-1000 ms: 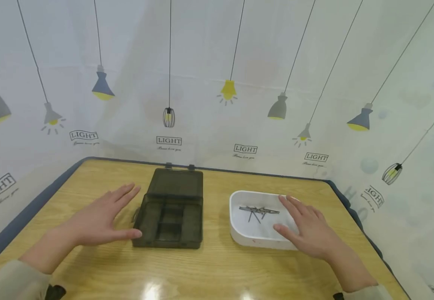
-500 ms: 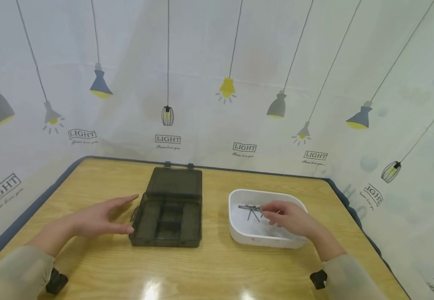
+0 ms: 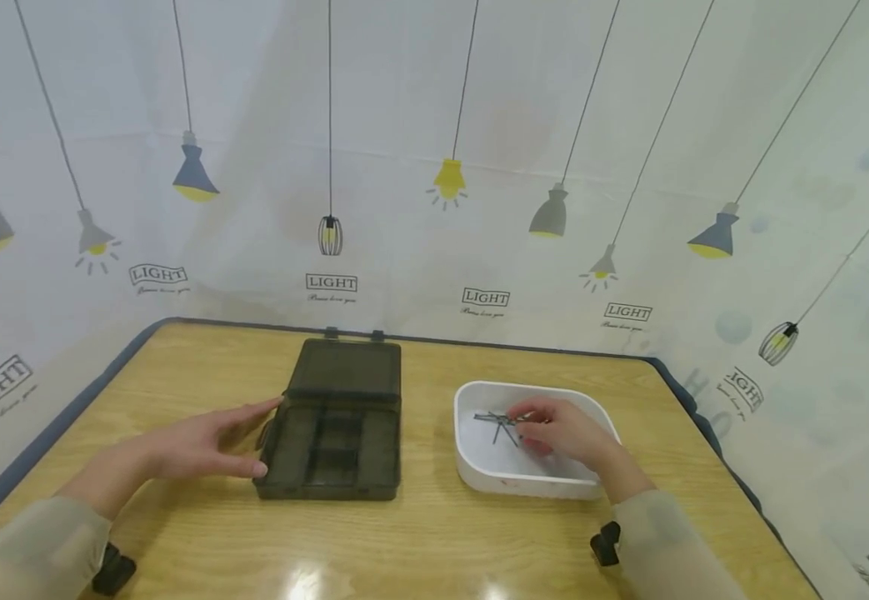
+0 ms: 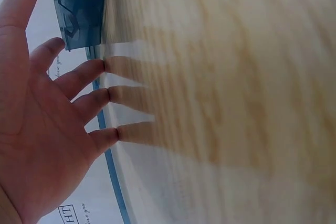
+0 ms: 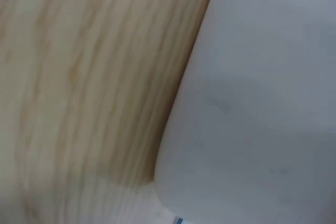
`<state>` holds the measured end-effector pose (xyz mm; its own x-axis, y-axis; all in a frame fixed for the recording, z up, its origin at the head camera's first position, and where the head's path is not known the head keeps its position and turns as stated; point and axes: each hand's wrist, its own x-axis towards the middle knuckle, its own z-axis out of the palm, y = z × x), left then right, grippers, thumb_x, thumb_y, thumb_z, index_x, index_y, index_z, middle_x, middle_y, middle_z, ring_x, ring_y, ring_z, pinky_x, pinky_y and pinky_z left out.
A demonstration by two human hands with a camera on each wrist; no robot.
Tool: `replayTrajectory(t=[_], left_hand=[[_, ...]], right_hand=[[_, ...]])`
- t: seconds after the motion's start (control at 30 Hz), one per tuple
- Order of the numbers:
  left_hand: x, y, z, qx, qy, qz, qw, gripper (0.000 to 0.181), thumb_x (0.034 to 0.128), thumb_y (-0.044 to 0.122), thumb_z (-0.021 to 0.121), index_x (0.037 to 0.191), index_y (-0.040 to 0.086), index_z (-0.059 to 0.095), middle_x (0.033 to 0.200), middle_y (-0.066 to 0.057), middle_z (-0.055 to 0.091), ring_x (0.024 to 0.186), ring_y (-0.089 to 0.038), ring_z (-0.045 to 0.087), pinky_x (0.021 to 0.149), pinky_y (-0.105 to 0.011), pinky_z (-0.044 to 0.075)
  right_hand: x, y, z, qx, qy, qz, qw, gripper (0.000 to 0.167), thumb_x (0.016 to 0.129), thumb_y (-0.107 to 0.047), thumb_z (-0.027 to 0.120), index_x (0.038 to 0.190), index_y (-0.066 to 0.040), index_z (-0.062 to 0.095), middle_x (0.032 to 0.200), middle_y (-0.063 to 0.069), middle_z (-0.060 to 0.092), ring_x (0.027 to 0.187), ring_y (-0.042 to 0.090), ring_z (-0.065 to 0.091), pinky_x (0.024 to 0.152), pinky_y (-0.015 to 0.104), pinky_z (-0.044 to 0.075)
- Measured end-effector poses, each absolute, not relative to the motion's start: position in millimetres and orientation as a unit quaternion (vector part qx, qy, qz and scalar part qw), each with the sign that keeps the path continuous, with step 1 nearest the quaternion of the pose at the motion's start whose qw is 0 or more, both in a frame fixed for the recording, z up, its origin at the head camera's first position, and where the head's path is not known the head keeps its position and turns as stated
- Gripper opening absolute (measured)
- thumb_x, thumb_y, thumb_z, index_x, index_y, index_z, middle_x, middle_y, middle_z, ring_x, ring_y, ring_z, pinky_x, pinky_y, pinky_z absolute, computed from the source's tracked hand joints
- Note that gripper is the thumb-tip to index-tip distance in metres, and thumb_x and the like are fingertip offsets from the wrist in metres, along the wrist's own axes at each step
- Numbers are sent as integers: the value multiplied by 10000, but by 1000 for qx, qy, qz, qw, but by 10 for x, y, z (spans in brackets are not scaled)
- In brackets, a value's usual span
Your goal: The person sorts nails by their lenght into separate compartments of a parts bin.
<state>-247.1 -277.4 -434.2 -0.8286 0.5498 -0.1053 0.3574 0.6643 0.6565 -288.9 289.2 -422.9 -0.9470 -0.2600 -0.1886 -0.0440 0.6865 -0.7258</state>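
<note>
**Though the box (image 3: pixel 377 446) stands open, the nails (image 3: pixel 492 417) lie in the tub (image 3: pixel 512 483)**

Left of the tub, the box shows none; the left hand (image 3: pixel 190 448) spreads wide alongside. The right hand (image 3: pixel 567 433) curls at the nails; whether gripping, I can't tell.

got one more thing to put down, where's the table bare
Bare table: between box and tray, in front of both, and the back left corner beyond the left hand. Crowded: the box's left side, where that hand is, and the tray's middle, with metal bits and the right hand.
</note>
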Motion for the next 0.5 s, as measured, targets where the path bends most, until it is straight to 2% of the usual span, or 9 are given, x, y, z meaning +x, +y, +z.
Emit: replayTrajectory(t=[0.2, 0.3, 0.37, 0.5], left_hand=[[-2464, -2774, -4341, 264, 898, 321, 145, 1039, 978, 467, 828, 1771, 160, 232, 1750, -277, 357, 1604, -525, 371, 1256, -697, 349], [-2473, -2772, -4322, 270, 895, 323, 149, 1032, 979, 434, 837, 1770, 157, 236, 1756, -278, 345, 1605, -524, 368, 1261, -582, 398], [-2478, -2765, -4314, 270, 894, 325, 152, 1029, 978, 429, 838, 1770, 163, 238, 1759, -273, 342, 1607, -520, 367, 1259, -557, 403], [-2486, -2755, -4317, 265, 893, 328, 159, 1031, 979, 437, 835, 1772, 172, 232, 1760, -271, 344, 1609, -525, 362, 1249, -668, 380]], right_hand=[[-2965, 2819, -4255, -59, 902, -399, 152, 269, 1055, -183, 723, 1317, -173, 782, 988, 70, 741, 795, 208, 639, 743, 316, 528], [-2999, 2788, -4251, -48, 901, -403, 152, 266, 1055, -187, 723, 1314, -185, 784, 982, 72, 740, 803, 211, 643, 750, 315, 526], [-3016, 2779, -4255, -39, 900, -408, 151, 260, 1055, -175, 725, 1307, -182, 787, 999, 75, 744, 818, 208, 655, 752, 309, 540], [-3031, 2772, -4297, -8, 894, -428, 135, 236, 1073, -165, 699, 1290, -105, 769, 994, 89, 747, 793, 186, 684, 707, 298, 581]])
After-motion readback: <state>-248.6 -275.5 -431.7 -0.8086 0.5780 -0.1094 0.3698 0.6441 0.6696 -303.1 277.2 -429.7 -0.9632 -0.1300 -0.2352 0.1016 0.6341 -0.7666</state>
